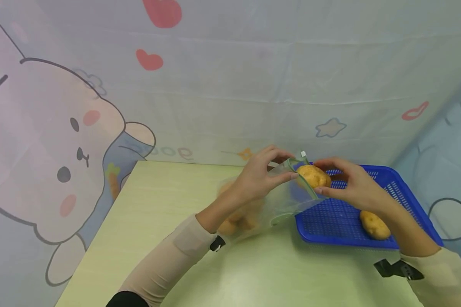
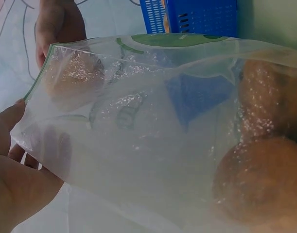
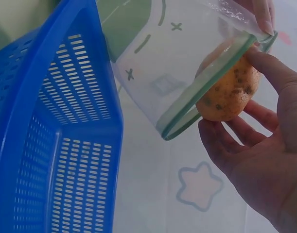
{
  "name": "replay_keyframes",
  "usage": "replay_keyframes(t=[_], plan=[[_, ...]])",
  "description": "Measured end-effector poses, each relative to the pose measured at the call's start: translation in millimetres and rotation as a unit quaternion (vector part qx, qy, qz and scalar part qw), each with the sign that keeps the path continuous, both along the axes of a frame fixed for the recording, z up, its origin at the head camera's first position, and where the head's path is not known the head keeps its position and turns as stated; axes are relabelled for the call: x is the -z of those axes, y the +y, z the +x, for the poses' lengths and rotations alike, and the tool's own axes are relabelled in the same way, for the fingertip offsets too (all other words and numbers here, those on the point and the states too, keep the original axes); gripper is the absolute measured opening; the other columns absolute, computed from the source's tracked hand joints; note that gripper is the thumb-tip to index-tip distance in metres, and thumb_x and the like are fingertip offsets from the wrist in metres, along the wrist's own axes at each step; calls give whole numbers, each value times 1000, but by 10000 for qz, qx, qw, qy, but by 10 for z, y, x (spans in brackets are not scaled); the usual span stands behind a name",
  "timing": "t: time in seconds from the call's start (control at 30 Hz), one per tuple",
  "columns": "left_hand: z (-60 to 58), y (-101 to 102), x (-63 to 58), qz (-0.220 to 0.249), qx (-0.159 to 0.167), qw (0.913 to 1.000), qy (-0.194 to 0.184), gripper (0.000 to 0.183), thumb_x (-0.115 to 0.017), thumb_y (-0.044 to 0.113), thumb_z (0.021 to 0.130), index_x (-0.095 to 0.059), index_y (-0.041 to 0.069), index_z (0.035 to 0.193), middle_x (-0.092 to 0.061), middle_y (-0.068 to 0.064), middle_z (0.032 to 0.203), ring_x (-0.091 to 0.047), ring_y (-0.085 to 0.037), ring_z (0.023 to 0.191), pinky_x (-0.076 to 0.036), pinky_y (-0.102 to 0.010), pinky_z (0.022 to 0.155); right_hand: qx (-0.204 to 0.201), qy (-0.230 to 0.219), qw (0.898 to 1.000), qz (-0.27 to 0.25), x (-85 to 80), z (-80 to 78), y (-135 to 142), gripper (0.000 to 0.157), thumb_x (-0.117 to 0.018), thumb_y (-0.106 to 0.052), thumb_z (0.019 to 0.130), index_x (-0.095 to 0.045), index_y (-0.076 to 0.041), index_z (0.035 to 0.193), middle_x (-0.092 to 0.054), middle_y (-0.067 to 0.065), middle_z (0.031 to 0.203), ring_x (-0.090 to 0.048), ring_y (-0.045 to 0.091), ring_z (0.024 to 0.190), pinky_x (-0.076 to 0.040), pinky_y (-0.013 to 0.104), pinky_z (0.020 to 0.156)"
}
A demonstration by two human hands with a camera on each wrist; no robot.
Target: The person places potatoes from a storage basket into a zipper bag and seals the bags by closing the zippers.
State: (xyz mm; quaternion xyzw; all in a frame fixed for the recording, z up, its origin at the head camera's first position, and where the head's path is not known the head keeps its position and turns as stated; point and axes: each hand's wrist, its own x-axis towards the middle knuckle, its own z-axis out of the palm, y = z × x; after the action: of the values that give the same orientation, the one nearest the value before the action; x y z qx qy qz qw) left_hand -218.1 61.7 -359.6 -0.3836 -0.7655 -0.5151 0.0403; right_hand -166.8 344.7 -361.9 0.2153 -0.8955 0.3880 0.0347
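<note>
My left hand [image 1: 259, 175] pinches the rim of a clear zip bag [image 1: 280, 200] with a green edge, keeping its mouth apart. Several potatoes [image 2: 260, 179] lie in the bag's far end, seen through the plastic. In my right hand [image 1: 349, 183] is a potato [image 3: 231, 92], gripped between thumb and fingers and partly inside the bag's mouth. Another potato [image 1: 374, 224] rests in a blue plastic basket [image 1: 330, 221], below my right wrist. In the left wrist view the held potato shows only blurred through the plastic.
A pale yellow-green table [image 1: 169, 192] carries the bag and basket. Behind it hangs a printed cloth [image 1: 230, 85] with hearts, a star and a cartoon animal. The basket's raised blue rim [image 1: 415, 200] runs beneath my right forearm.
</note>
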Motion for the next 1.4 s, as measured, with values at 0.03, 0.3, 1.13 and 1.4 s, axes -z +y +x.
replay_keyframes(t=[0.03, 0.3, 1.13, 1.4], plan=[[1, 0, 1, 5, -3, 10000, -11, 35, -83, 23, 96, -71, 14, 128, -65, 2, 118, -60, -15, 113, -57, -23, 92, -12, -13, 10000, -24, 7, 3, 0, 56, -83, -13, 95, -59, -6, 144, -63, 10, 142, -63, 13, 118, -50, 12, 97], [-5, -9, -18, 141, -21, 9999, 35, 31, -82, 20, 97, -72, 12, 125, -68, 3, 117, -63, -14, 112, -56, -24, 92, -292, -173, 9977, -594, -4, 27, 54, 53, -77, -3, 97, -58, -7, 146, -63, 13, 141, -62, 17, 125, -54, 20, 99], [-20, -32, 26, 219, 113, 9997, -50, 33, -83, 20, 96, -72, 12, 125, -69, 1, 118, -65, -15, 115, -56, -27, 96, 926, -140, 9605, 2621, 1162, 206, 1477, 48, -91, -24, 82, -68, 6, 112, -68, 24, 105, -66, 40, 92, -55, 58, 76], [-22, -22, 45, 270, 171, 9995, 70, 33, -83, 19, 95, -72, 11, 126, -69, 1, 117, -65, -15, 114, -56, -30, 98, 992, -272, 9756, 1937, 1091, 198, 1391, 54, -87, -19, 88, -63, 10, 127, -67, 27, 117, -66, 42, 99, -58, 45, 76]])
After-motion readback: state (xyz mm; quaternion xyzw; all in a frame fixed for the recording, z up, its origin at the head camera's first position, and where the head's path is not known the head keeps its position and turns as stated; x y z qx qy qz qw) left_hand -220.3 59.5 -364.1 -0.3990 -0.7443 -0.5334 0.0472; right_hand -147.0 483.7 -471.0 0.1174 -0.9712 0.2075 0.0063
